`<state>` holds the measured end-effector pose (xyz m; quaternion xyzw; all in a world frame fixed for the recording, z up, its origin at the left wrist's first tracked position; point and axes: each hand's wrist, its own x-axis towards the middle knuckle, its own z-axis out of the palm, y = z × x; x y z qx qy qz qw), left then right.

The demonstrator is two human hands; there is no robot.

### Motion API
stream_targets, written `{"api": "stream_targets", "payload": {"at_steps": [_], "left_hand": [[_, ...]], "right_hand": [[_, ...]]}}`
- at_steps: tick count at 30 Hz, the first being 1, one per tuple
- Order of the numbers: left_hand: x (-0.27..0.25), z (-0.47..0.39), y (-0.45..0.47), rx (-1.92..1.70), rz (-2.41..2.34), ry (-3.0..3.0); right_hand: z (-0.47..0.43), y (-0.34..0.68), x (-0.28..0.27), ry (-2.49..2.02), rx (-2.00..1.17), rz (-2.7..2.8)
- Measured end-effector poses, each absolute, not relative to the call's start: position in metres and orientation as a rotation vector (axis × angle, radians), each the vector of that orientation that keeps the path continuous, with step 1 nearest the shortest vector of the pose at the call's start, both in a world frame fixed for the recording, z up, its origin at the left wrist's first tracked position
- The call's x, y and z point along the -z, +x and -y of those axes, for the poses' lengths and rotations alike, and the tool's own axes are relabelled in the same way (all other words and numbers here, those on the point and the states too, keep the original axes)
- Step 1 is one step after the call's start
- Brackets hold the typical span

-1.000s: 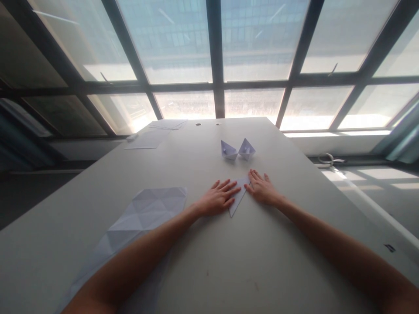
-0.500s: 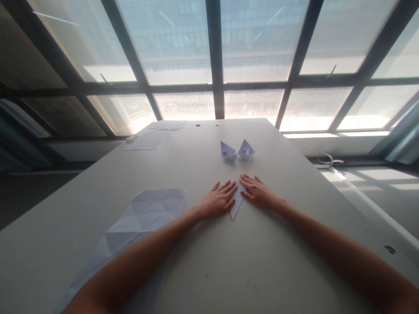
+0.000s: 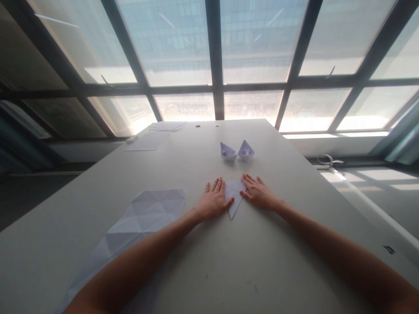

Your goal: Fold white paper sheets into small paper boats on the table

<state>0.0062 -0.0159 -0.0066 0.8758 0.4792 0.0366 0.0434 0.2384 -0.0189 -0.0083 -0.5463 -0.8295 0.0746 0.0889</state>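
- In the head view, a small, flat, white piece of folded paper (image 3: 234,187) lay on the pale, smooth counter (image 3: 281,257) between the two hands, wide at its far edge and tapering to a point on the person's side
- Its long axis ran roughly toward and away from the person, so its slanting edges faced one hand each
- The left hand (image 3: 213,201) rested flat and open, palm down, at the paper's left edge, its fingers aimed mostly toward the windows (image 3: 190,104) and its thumb reaching over onto the paper; from this hand the paper lay directly to the right
- The right hand (image 3: 259,195) was also open and palm down, gripping nothing, with its fingertips at the paper's far right corner and its thumb on the right edge; from here the paper lay to the left
- Neither hand was clearly nearer, since both touched the paper, and the pointed near end stuck out uncovered between them
- Beyond the hands stood two white folded-paper boat shapes (image 3: 228,152) (image 3: 246,151), side by side, whether touching or just apart could not be told
- A large, white, creased paper sheet (image 3: 147,211) lay to the left, partly hidden by the left forearm
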Motion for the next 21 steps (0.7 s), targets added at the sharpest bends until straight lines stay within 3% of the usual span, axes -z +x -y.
{"api": "stream_targets", "payload": {"at_steps": [7, 14, 21], "left_hand": [[0.008, 0.016, 0.006, -0.214, -1.485, 2.676], [-0.001, 0.017, 0.007, -0.25, -0.922, 2.84], [-0.003, 0.015, 0.007, -0.205, -0.928, 2.799]], "right_hand": [[0.018, 0.239, 0.011, -1.615, -0.215, 2.465], [0.019, 0.238, 0.011, -1.62, -0.18, 2.443], [0.018, 0.238, 0.013, -1.627, -0.186, 2.442]]}}
